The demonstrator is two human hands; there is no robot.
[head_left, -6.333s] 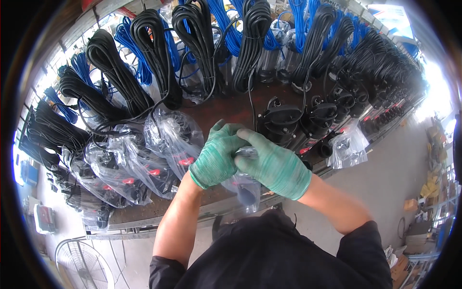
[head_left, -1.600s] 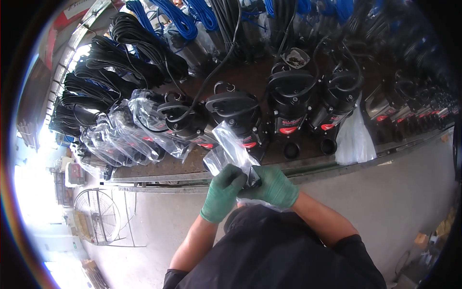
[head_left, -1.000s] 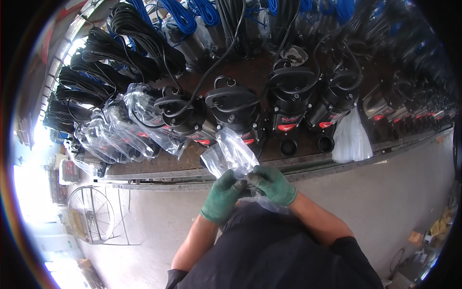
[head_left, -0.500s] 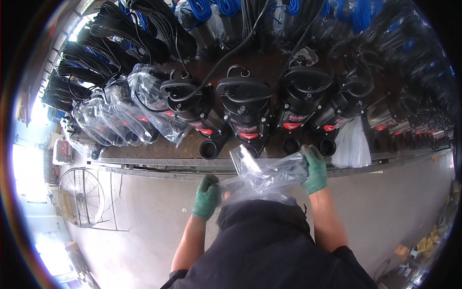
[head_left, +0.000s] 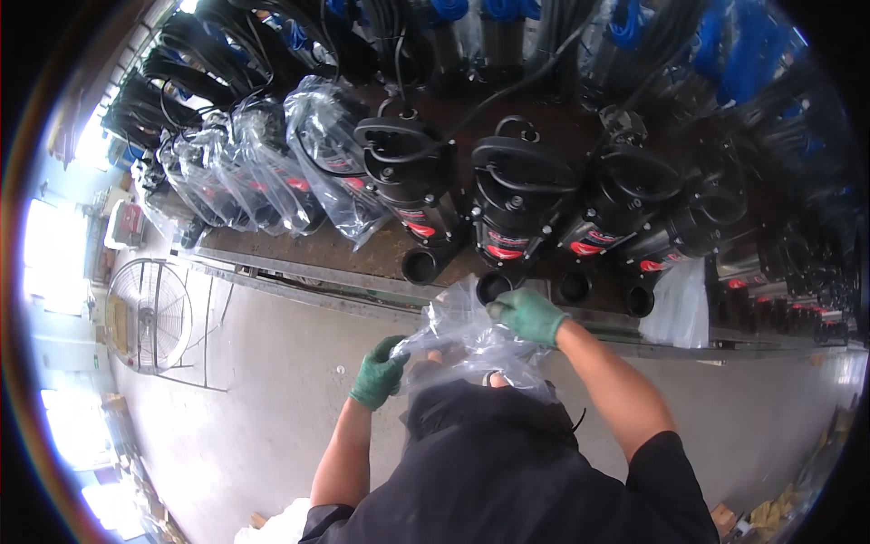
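A clear plastic bag point(head_left: 453, 328) is stretched between my two green-gloved hands, just in front of the bench edge. My left hand point(head_left: 378, 372) grips its left side with curled fingers. On its upper right part, my right hand point(head_left: 527, 316) is closed, close to the outlet of a black pump. Beyond the bag stand several bare black pumps with red labels; the nearest pump point(head_left: 512, 204) leans toward me with its round outlet facing up. Left of the bare ones, a bagged pump point(head_left: 333, 159) is wrapped in clear plastic.
More clear bags point(head_left: 680, 304) hang over the edge of the bench point(head_left: 362, 263) at the right. Coiled black cables point(head_left: 208, 54) and blue cords line the back. A large wire-caged fan point(head_left: 149, 315) stands on the floor at left.
My right hand has moved left and inward, and the bag between my hands is more bunched. The view has turned, so the pumps appear farther right.
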